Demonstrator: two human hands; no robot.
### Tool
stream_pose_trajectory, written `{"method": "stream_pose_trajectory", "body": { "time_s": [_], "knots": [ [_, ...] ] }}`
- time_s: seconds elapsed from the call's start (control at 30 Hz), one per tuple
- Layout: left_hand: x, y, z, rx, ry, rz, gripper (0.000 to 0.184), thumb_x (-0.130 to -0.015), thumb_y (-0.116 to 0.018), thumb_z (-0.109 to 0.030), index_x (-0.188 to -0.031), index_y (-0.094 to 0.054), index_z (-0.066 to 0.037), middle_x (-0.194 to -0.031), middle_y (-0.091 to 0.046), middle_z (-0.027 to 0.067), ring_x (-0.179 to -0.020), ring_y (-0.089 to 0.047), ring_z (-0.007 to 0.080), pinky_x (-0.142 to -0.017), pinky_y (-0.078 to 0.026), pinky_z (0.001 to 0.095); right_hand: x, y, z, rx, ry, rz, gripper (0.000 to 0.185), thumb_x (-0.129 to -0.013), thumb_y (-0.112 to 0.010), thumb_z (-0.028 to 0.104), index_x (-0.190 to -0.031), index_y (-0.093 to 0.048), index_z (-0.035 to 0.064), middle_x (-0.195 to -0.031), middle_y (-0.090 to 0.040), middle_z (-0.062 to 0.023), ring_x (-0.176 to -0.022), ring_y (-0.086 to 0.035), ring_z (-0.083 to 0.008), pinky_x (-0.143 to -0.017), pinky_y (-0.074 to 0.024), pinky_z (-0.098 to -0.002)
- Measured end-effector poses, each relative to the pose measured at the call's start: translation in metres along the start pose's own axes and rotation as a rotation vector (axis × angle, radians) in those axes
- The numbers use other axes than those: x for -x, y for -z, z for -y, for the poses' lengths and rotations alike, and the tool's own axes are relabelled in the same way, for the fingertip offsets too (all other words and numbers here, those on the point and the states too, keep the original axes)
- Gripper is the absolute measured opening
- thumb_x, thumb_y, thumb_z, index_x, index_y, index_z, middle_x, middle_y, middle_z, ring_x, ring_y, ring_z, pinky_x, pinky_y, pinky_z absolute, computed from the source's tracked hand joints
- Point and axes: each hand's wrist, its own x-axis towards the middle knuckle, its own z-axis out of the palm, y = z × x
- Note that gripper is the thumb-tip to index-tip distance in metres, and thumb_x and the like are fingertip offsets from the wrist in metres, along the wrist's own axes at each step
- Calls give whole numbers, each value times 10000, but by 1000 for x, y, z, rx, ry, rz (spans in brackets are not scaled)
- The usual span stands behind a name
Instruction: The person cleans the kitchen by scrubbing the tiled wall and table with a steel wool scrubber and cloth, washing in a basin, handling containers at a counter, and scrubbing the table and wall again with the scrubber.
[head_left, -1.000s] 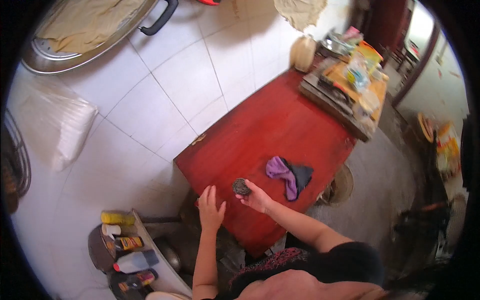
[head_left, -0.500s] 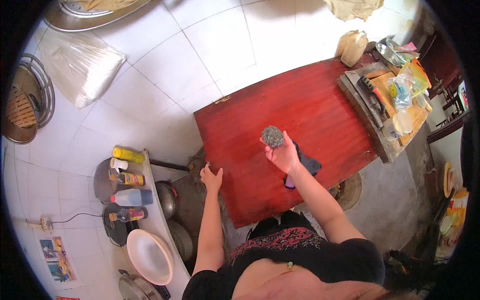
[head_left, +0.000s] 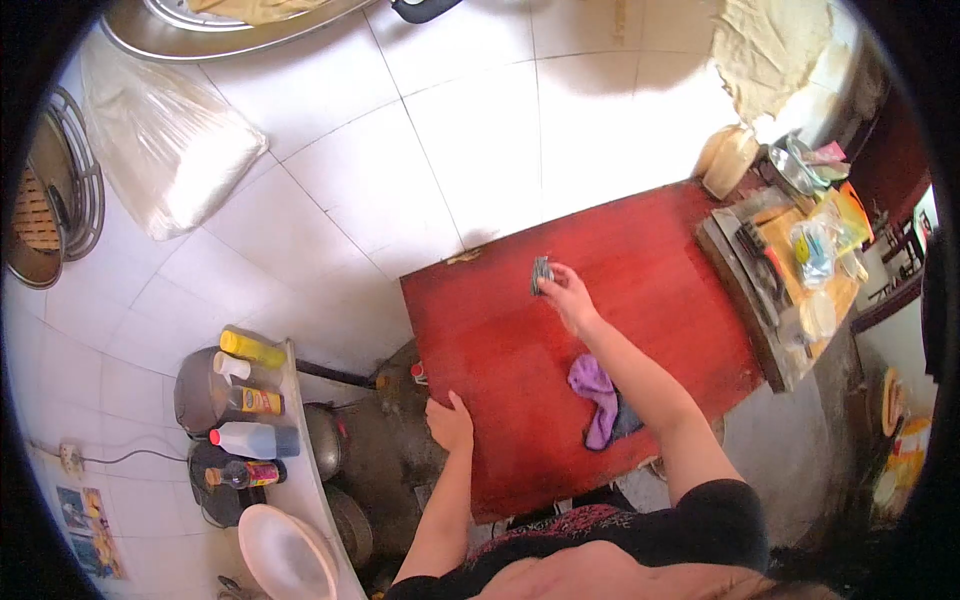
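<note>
A steel wool scourer [head_left: 541, 273] is held on edge in the fingers of my right hand [head_left: 566, 300], over the red tabletop [head_left: 520, 370]. Whether it touches the surface I cannot tell. My left hand [head_left: 451, 424] rests at the table's left edge, thumb apart from the fingers and nothing visible in it. Just beyond its fingertips is a small red and white object [head_left: 418, 373]. A purple cloth [head_left: 597, 400] with a dark blue part lies crumpled on the table, partly behind my right forearm.
A wooden board [head_left: 775, 280] with a brush, plastic bags and a tub covers the table's right end. On the left, a shelf [head_left: 320, 480] carries several bottles [head_left: 255, 440] and a pale basin [head_left: 288, 555]. White tiled wall [head_left: 460, 120] stands behind.
My right hand has turned the scourer from facing up to on edge and moved farther over the table. The purple cloth shows more. My left hand stays at the edge; the view has shifted.
</note>
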Motion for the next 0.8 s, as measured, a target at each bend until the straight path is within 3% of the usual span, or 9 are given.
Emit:
{"method": "stream_pose_trajectory", "body": {
  "time_s": [0.13,0.23,0.33,0.4,0.53,0.63,0.67,0.7,0.8],
  "knots": [
    [-4,-12,11,-41,-17,-52,539,-899,-459,-392,-1172,-463,73,-1108,-552,223,-1006,-543,360,-859,-444,429,-112,-6,26,328,365,-290,482,-808,-674,171,-1207,-476,-15,-1128,-538,-154,-975,-552,-202,-845,-462,-315],
    [-4,-11,7,-50,0,-32,529,-903,-455,-381,-1172,-463,74,-1111,-550,228,-1011,-540,361,-866,-442,428,-158,-25,72,221,730,-518,487,-803,-672,171,-1232,-484,36,-1137,-492,-143,-922,-553,-214,-766,-491,-299],
    [-5,-14,7,-102,24,-27,524,-903,-458,-375,-1169,-463,76,-1107,-549,235,-1005,-543,364,-862,-445,428,-187,-62,72,153,797,-719,419,-768,-692,115,-1156,-551,45,-1110,-459,-122,-943,-510,-222,-776,-477,-315],
    [-5,-17,11,-130,0,-48,523,-903,-458,-371,-1168,-460,79,-1107,-547,240,-998,-545,367,-855,-449,429,-183,-107,49,177,836,-728,385,-737,-709,85,-1100,-585,57,-1083,-473,-121,-971,-498,-241,-810,-462,-352],
    [-1,-15,16,-123,-54,-42,520,-905,-455,-363,-1162,-451,89,-1101,-543,248,-976,-548,372,-843,-454,434,-136,-151,16,731,1036,-132,366,-672,-686,34,-1028,-611,79,-1008,-508,-149,-956,-504,-304,-838,-445,-374],
    [-3,-8,7,-115,-54,-33,511,-906,-457,-355,-1152,-450,93,-1079,-545,251,-962,-547,377,-835,-456,438,-157,-121,44,754,1150,-247,338,-667,-671,34,-999,-610,64,-1014,-508,-155,-935,-507,-307,-814,-451,-362],
    [-2,-7,7,-117,-45,-36,508,-906,-459,-352,-1148,-450,94,-1071,-547,252,-957,-546,378,-833,-456,439,-162,-102,68,720,1143,-386,254,-713,-662,12,-960,-612,47,-990,-515,-139,-908,-536,-274,-771,-465,-348],
    [-5,-9,7,-111,-43,-47,500,-903,-464,-346,-1147,-453,90,-1066,-549,249,-959,-544,380,-834,-454,438,-166,-86,87,522,953,-557,268,-727,-657,15,-986,-591,36,-954,-508,-145,-880,-540,-280,-760,-469,-347],
    [1,-11,12,-92,-34,-49,479,-897,-475,-330,-1145,-461,79,-1060,-553,238,-964,-539,382,-840,-445,433,-166,-85,102,519,922,-759,273,-742,-672,59,-995,-577,20,-911,-507,-137,-825,-531,-280,-735,-460,-361]
  ]
}}
